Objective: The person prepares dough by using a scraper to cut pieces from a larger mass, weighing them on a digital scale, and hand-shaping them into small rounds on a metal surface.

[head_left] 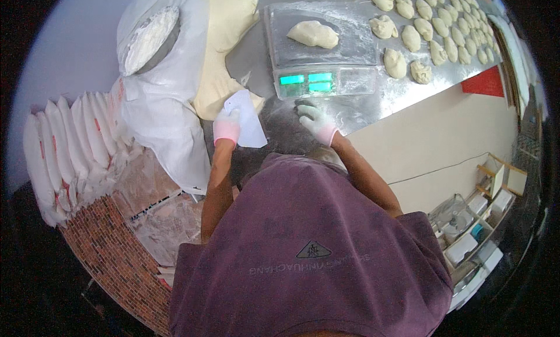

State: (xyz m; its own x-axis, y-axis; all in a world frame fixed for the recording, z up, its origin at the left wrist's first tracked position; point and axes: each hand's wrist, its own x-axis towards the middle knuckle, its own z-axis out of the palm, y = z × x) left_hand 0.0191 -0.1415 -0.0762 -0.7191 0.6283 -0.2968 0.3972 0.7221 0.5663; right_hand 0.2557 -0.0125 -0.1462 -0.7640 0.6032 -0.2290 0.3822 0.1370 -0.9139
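My gloved left hand (pixel 226 127) is closed on a flat white dough scraper (pixel 249 126), whose upper edge meets the large dough mass (pixel 216 74). That pale dough runs along the left of the metal table. My right hand (pixel 318 123), also in a white and pink glove, rests near the table's front edge below the scale, fingers stretched out and dark at the tips; I see nothing in it. On the platform of the digital scale (pixel 326 54) lies one oblong dough piece (pixel 313 34). The scale's green displays are lit.
Several rows of dough pieces (pixel 424 28) cover the table's far right. At the left stands a bowl of flour (pixel 153 39) on white sacking (pixel 166 103), with several full white sacks (pixel 70 144) behind. Shelves with containers (pixel 478 220) stand at the lower right.
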